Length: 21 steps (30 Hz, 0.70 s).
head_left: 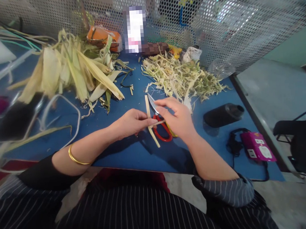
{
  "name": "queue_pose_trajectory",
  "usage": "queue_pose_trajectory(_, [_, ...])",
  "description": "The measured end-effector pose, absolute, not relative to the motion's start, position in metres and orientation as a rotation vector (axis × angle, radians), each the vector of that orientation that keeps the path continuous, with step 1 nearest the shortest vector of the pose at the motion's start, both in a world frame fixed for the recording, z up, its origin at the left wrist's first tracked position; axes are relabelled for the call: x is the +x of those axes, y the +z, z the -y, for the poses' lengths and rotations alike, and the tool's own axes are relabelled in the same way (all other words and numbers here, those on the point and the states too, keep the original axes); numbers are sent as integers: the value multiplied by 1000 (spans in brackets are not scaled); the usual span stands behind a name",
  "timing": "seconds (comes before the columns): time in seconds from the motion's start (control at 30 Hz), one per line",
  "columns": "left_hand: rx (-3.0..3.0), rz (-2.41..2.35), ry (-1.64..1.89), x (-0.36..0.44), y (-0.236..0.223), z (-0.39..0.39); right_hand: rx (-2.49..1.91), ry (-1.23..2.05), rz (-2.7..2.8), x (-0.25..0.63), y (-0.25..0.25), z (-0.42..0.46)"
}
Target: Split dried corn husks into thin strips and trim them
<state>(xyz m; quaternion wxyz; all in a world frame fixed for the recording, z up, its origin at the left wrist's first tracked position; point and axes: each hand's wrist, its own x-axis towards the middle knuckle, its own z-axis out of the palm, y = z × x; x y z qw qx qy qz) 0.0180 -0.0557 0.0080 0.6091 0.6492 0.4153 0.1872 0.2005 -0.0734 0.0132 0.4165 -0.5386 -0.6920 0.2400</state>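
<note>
In the head view, my left hand (pixel 131 122) pinches a pale strip (pixel 147 108) between thumb and fingers, above the near middle of the blue desk (pixel 129 154). The strip runs from far to near, just left of the scissors (pixel 154 107), whose blades point to the far side. My right hand (pixel 179 121) is bent over the scissors' red and yellow handles; I cannot tell whether its fingers grasp them. Long dry husks (pixel 68 69) lie far left, and a heap of shreds (pixel 177 74) far right. Nearer on the right are a black cylinder (pixel 222 115) and a purple socket box (pixel 257 145).
</note>
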Motion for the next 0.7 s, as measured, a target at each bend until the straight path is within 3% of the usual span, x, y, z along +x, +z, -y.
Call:
queue_pose_trajectory(0.13, [1525, -940, 326, 20, 4, 58, -1354, 966, 1715, 191, 13, 78])
queue_pose_trajectory(0.23, [1509, -936, 334, 19, 2, 58, -1350, 1056, 1576, 186, 9, 80])
queue_pose_trajectory(0.7, [1529, -845, 257, 19, 10, 59, -1378, 722, 1542, 181, 5, 82])
